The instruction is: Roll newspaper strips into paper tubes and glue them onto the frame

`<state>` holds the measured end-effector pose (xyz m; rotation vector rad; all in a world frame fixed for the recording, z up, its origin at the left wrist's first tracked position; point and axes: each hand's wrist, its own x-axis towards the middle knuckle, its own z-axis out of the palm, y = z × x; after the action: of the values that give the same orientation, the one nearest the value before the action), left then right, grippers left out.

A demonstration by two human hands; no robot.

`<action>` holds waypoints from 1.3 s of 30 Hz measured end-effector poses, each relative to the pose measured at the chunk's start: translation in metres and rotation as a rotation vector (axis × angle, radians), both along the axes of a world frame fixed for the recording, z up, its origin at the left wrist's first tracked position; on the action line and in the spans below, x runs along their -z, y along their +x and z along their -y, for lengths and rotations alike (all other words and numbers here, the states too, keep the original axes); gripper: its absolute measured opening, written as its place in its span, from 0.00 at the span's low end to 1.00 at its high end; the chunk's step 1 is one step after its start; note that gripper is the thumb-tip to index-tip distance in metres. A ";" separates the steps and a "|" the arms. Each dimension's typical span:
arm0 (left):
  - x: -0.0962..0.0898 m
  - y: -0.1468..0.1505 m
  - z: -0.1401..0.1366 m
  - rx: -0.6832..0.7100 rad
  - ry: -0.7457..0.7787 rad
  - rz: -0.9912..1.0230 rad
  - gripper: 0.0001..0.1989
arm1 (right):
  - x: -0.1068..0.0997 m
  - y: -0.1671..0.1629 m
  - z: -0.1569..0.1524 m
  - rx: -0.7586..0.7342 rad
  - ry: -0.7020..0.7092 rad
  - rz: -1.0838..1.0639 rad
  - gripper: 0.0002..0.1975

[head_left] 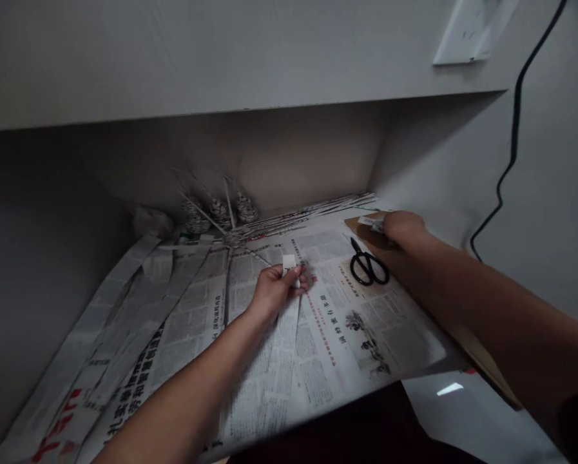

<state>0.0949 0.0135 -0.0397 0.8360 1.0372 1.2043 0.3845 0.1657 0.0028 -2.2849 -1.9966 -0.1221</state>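
My left hand (278,287) is closed over the middle of the newspaper-covered surface, pinching the end of a newspaper strip (289,263) between thumb and fingers. The strip's long part seems to trail down toward me over the other newsprint. At the back right, my right hand (404,225) is curled above a brown board (354,225), with its fingers mostly hidden. A small pale item with printed marks (370,222) shows at its fingertips; its kind is unclear. Between the two hands lies a pair of black scissors (368,265), blades pointing away.
Thin rolled paper sticks (317,211) lie along the back. Several woven paper cones (220,211) stand behind them, near a crumpled plastic bag (152,222). Long newspaper strips (119,303) cover the left. A shelf edge (245,111) overhangs, and a black cable (515,129) hangs right.
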 end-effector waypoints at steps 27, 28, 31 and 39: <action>0.008 -0.004 -0.003 0.073 0.036 -0.053 0.15 | 0.040 -0.149 0.089 -0.662 -0.519 -1.473 0.17; 0.008 -0.003 -0.003 0.071 0.034 -0.060 0.15 | 0.040 -0.150 0.089 -0.632 -0.511 -1.502 0.17; 0.010 -0.003 -0.003 0.062 0.029 -0.082 0.16 | 0.041 -0.155 0.092 -0.544 -0.502 -1.598 0.16; 0.008 -0.001 -0.002 0.096 0.050 -0.115 0.17 | 0.045 -0.156 0.092 -0.494 -0.476 -1.652 0.15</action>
<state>0.0938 0.0153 -0.0477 0.9930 1.0515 1.1143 0.2284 0.0742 -0.0423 -0.9508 -1.4021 1.7119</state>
